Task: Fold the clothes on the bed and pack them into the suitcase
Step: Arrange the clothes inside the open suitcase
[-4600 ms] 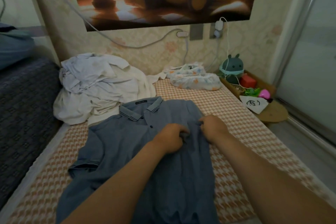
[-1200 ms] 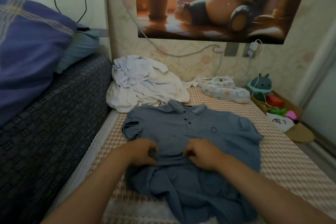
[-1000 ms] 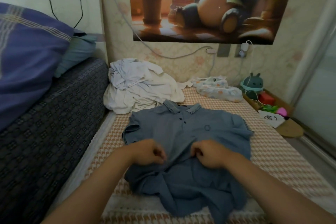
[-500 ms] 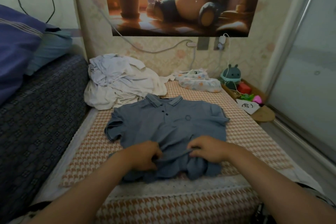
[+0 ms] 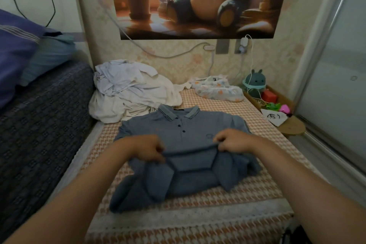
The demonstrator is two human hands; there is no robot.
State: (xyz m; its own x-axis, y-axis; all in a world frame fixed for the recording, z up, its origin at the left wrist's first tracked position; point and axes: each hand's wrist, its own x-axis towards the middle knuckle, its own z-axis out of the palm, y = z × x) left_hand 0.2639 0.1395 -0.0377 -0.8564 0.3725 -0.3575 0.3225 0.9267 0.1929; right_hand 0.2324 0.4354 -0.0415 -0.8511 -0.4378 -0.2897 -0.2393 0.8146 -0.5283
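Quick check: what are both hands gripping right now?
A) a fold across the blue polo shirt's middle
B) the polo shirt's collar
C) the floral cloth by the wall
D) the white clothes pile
A: the left hand and right hand each pinch a raised fold of the blue polo shirt, well below its collar, which lies untouched.

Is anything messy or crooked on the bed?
Yes. The white clothes sit in a crumpled heap at the far left corner of the bed, not folded. The blue polo shirt is only half folded: the left hand and right hand pinch a fold across it, and its lower part lies bunched and lopsided.
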